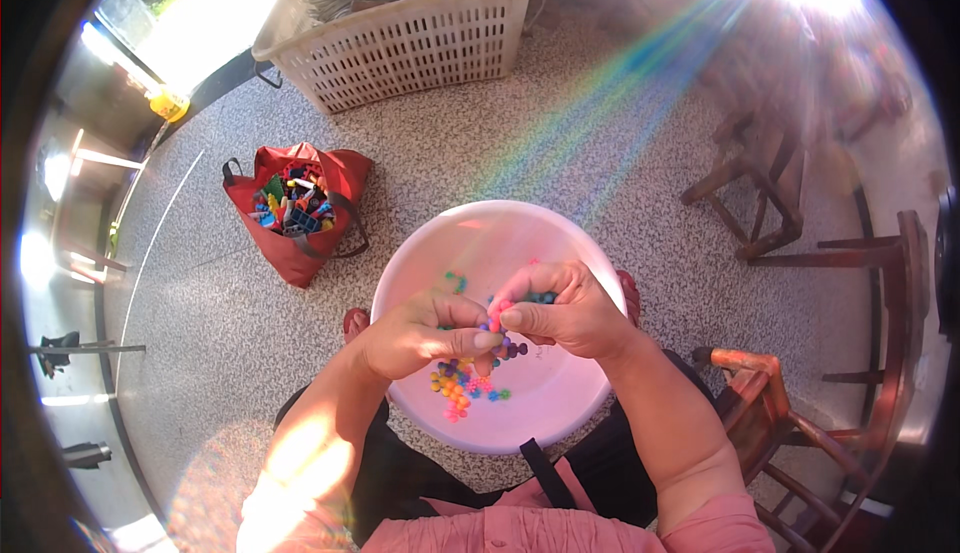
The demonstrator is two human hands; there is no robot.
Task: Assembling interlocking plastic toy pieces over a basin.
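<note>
Both hands meet over a pale pink plastic basin [570, 423]. Between finger and thumb, my right hand [578, 315] pinches a small pink knobbly plastic piece [502, 310]. My left hand [428, 335] is closed on a purple knobbly piece [485, 328], which touches the pink one; whether the two are joined I cannot tell. Below the fingers lie clusters of yellow and orange knobbly pieces [450, 381], with pink and green ones beside them. A teal piece [457, 282] rests on the far left of the basin floor. My hands partly hide the pieces under them.
A red bag [290, 263] full of colourful toy parts stands on the speckled floor [420, 153] to the left. Beyond it is a white slatted basket [400, 58] with metalware. Wooden chairs [765, 383] stand on the right, and strong light glares at the upper right.
</note>
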